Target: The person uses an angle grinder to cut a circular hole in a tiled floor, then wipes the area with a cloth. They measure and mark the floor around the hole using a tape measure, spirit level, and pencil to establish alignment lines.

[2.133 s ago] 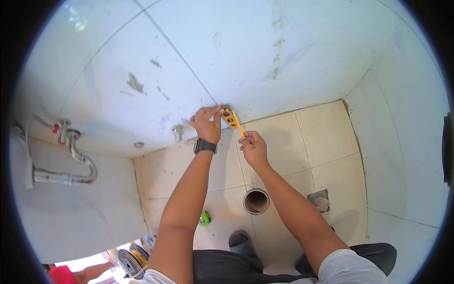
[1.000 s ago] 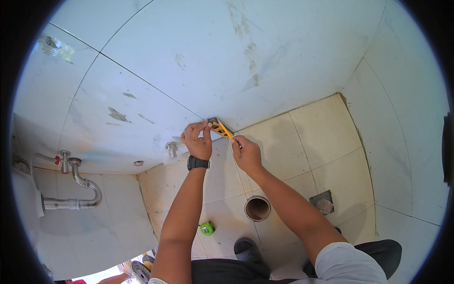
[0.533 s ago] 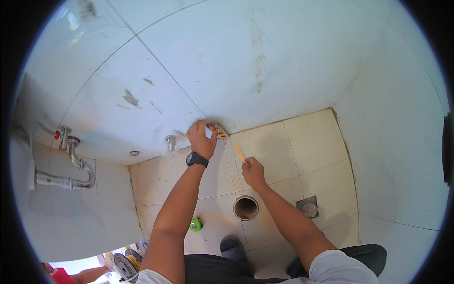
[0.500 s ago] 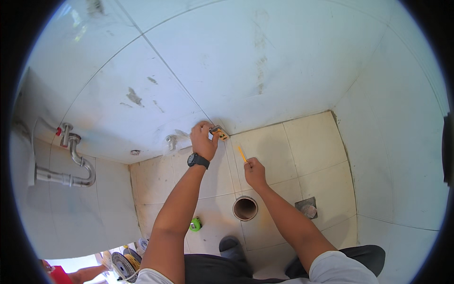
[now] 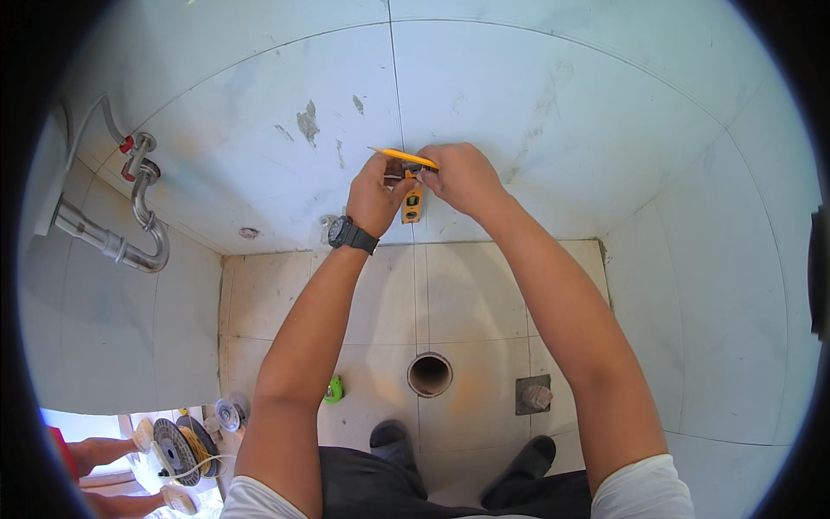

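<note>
A small yellow spirit level [image 5: 411, 206] stands upright against the tiled wall, near the vertical tile joint. My left hand [image 5: 373, 197] is closed on its upper part, a dark watch on that wrist. My right hand [image 5: 464, 176] comes to the level's top from the right and pinches a yellow pencil [image 5: 396, 156]. The pencil lies nearly level across the front of my left fingertips, its sharpened point to the left. Fingers of both hands meet around the level's upper end and partly hide it.
A round pipe opening [image 5: 430, 375] and a square drain cutout [image 5: 532, 395] are in the floor. A green tape measure [image 5: 335, 389] lies by my left arm. A wall valve [image 5: 328, 228] and chrome drain pipe [image 5: 156, 251] are left. Cable reels [image 5: 177, 445] and another person's limbs [image 5: 108, 451] show lower left.
My left hand has brought the spirit level from the wall's foot up onto the wall, now upright. My right hand has risen with the pencil to meet it. The view has shifted.
</note>
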The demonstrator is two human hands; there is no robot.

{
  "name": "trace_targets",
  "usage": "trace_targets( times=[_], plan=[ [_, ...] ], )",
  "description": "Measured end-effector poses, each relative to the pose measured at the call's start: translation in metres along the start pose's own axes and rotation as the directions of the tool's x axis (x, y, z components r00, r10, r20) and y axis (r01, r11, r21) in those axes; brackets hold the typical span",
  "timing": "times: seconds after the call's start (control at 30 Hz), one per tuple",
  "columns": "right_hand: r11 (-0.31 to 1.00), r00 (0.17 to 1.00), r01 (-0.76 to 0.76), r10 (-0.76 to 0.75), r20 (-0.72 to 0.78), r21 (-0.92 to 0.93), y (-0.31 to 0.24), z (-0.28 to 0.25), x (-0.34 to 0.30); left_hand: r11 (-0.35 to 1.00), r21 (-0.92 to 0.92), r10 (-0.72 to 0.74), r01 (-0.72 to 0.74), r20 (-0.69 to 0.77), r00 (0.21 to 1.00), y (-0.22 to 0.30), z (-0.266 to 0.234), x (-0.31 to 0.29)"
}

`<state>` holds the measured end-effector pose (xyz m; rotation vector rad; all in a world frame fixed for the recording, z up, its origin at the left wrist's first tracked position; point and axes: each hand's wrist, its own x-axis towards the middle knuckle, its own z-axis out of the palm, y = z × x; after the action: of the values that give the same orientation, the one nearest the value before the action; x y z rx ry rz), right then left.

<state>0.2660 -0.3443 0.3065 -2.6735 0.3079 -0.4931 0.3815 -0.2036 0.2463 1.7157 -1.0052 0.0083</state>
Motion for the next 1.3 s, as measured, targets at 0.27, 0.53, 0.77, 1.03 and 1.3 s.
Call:
trace_targets(
  times=[0.27,0.53,0.77,1.03,1.3],
  plan=[
    [0.990,0.998,0.066,-0.065,0.012,-0.126,-0.008,-0.002,0.011,0.963,0.236,-0.097,0.132,-0.155,0.983,-0.063,0.033,-0.057],
    [0.988,0.988,0.121,-0.129,-0.084,-0.097,0.003,0.010,0.014,0.986,0.009,-0.163,0.166,-0.130,0.978,-0.099,0.072,-0.061],
    [0.983,0.966,0.178,-0.182,-0.185,-0.035,0.010,0.014,0.009,0.986,0.135,-0.079,0.099,-0.148,0.986,-0.091,0.071,-0.062],
    [0.988,0.964,0.147,-0.134,-0.229,0.041,0.013,0.022,0.004,0.964,0.264,0.008,0.042,-0.185,0.983,-0.088,0.080,-0.066],
    [0.991,0.981,0.122,-0.110,-0.162,0.062,0.017,0.014,0.006,0.974,0.222,-0.017,0.047,-0.136,0.991,-0.094,0.072,-0.063]
  ],
)
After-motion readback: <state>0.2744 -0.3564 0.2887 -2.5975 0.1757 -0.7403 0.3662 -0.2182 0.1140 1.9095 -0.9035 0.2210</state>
